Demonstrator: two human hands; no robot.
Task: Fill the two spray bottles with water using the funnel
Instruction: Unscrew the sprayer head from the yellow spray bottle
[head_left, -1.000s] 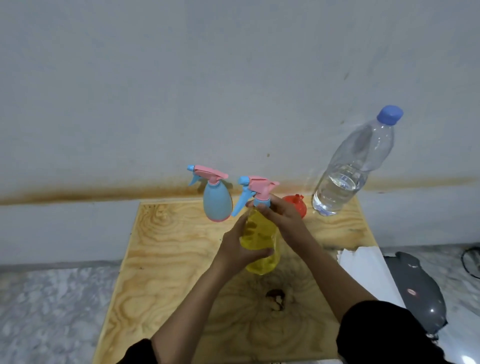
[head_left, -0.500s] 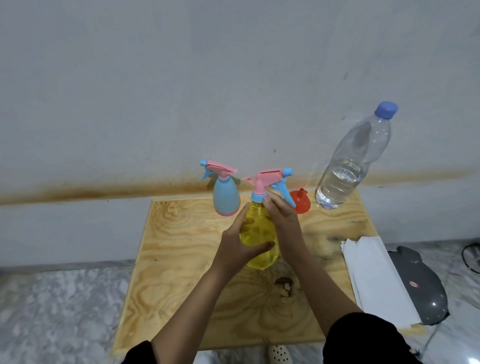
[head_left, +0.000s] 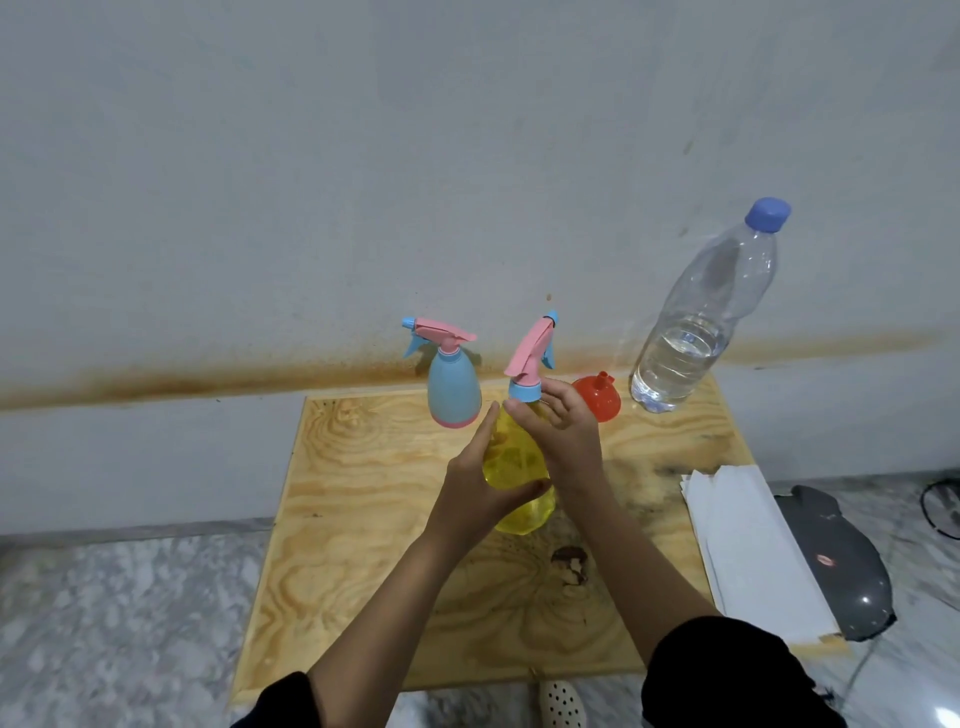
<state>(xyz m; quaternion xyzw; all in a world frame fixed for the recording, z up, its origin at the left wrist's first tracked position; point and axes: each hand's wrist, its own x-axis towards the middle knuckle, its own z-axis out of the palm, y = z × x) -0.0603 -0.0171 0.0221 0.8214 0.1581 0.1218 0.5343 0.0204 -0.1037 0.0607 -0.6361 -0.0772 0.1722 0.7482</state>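
Swung round and tilted, the head seems mid-unscrewing: left grip holds yellow bottle, right grip pinches collar; next, lift it off.

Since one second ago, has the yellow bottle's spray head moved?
Yes. The spray head turned away from the blue bottle; its nozzle now points toward the wall.

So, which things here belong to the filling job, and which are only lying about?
For the job:
yellow spray bottle, body held by the left hand, right hand at its collar
blue spray bottle
red funnel
water bottle, partly full, capped

Only lying about:
white papers at the plywood board's right edge
grey object beside them
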